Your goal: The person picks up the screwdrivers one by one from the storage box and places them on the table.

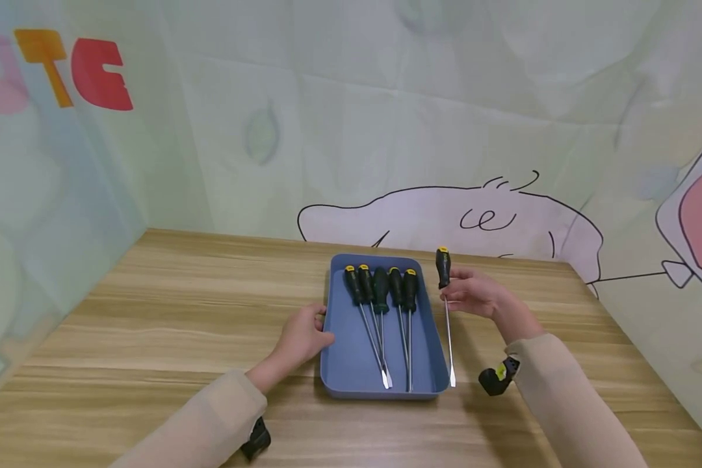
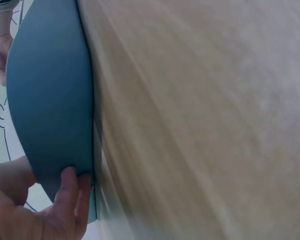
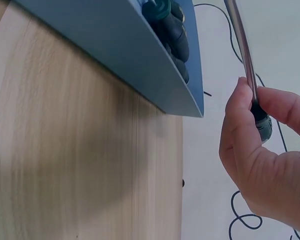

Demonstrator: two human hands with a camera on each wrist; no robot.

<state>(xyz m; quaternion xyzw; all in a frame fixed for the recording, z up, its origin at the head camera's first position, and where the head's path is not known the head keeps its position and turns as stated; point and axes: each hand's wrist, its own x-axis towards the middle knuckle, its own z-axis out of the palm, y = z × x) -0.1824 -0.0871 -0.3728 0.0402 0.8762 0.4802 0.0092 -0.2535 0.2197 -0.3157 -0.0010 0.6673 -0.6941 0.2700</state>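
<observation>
1 screwdriver [image 1: 447, 318] is pinched by the right hand [image 1: 472, 294] where shaft meets handle; it is held just beside the right side of the blue tray [image 1: 345, 364], tip toward the person. The tray rests on the worktop [image 1: 181, 338], its left wall gripped by the left hand [image 1: 303, 333]. Inside, 5 other screwdrivers [image 1: 381, 289] (4 with yellow-ended handles) are laid, handles at the far end.

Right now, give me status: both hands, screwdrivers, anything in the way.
Left hand grips blue tray by its left side. Right hand holds one screwdriver off tray's right side. Five screwdrivers in tray. No obstruction seen.
</observation>
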